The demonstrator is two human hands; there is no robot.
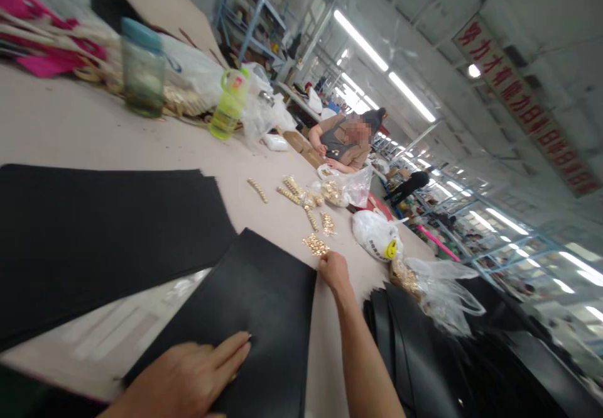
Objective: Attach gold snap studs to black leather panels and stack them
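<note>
A black sheet (264,292) lies tilted on the pale table (235,192). My left hand (202,368) rests on its lower part, two fingers stretched out together and the others partly hidden. My right hand (334,270) is closed beside the sheet's right corner, at the near edge of a small pile of gold pieces (315,245); what its fingers hold is hidden. Another gold pile (328,224) and short rows of gold pieces (291,188) lie farther back. A stack of black sheets (103,236) is at the left.
More black sheets (419,349) lie at the right, near a clear bag (438,292) and a white bag (377,232). A blue-lidded jar (142,69) and a yellow-green bottle (228,104) stand at the back left. A person (346,141) leans at the table's far end.
</note>
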